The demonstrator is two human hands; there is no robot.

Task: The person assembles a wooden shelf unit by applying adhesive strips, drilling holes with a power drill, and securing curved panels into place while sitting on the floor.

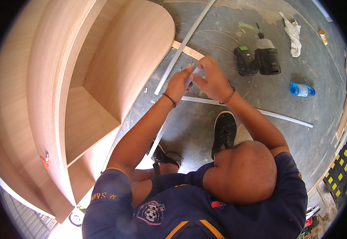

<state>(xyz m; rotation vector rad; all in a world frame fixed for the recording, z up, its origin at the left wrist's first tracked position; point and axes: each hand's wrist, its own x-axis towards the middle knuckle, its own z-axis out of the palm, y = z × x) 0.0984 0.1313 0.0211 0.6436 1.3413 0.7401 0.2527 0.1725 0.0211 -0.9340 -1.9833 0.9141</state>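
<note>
White strip (pixel 198 72), one: clamped in the fingers of left hand (pixel 177 84) and right hand (pixel 214 81), held above floor (pixel 277 95). Cordless drill (pixel 266 60) placed far right; wooden cabinet (pixel 131 49), left.

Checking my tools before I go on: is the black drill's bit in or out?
In: a slim bit, green near its base, juts from the black drill's nose.

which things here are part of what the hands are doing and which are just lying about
In hand or likely tied to it:
white strip, held by left hand and right hand
long pale strips, on the floor
perhaps the cordless driver, untouched

Seemingly just lying about:
blue-tinted plastic bottle
crumpled white cloth
</note>
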